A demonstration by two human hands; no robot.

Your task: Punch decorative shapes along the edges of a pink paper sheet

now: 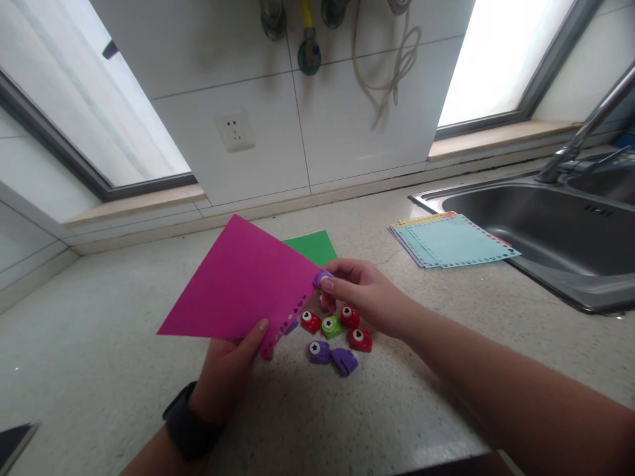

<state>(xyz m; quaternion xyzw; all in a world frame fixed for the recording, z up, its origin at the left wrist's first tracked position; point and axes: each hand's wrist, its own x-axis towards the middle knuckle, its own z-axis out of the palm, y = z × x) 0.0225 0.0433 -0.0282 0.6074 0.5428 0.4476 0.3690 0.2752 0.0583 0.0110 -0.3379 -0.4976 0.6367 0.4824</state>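
Note:
A magenta sheet of paper (233, 284) is pinched at its lower edge by my left hand (233, 367), thumb on top and the other fingers hidden beneath. Small shapes are punched in a row along its lower right edge. At the sheet's right corner my right hand (360, 291) grips a purple craft punch (321, 276), thumb on its white button. Whether the paper's corner sits in the punch slot I cannot tell. Below my right hand lie several small punches, among them a green punch (331, 326), a red punch (360, 340) and a purple punch (319, 352).
Green paper (315, 246) lies behind the magenta sheet on the speckled counter (124, 284). To the right, a stack of punched sheets with a light blue sheet (446, 241) on top lies beside the steel sink (546, 218). A wall socket (235, 131) is at the back.

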